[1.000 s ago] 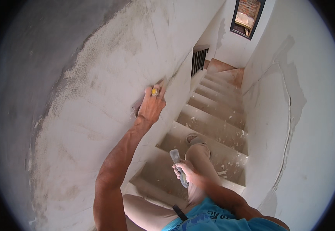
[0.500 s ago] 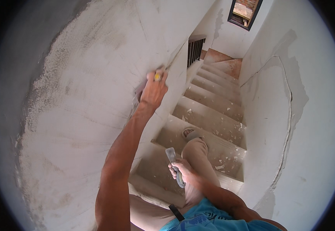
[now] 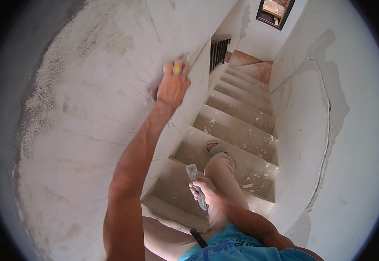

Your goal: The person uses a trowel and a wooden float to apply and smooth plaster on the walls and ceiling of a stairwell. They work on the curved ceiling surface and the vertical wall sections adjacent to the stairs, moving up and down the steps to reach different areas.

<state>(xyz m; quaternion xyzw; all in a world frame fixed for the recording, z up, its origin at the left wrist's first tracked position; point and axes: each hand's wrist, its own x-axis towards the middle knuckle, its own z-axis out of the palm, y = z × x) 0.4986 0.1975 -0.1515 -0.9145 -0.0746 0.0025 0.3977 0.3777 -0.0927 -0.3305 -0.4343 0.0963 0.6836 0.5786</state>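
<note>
Scraper [image 3: 193, 175], blade [image 3: 191, 168] fwd, long axis sl. L

Dark-framed window [image 3: 277, 12] at the far end; black railing [image 3: 219, 53] beside the stairs [image 3: 230, 123]; pale flakes [image 3: 247, 185] on the steps; grey patch [image 3: 339, 93] on the right wall [image 3: 299, 135].

Left hand [image 3: 173, 88] at pale wall [image 3: 89, 113]
</note>
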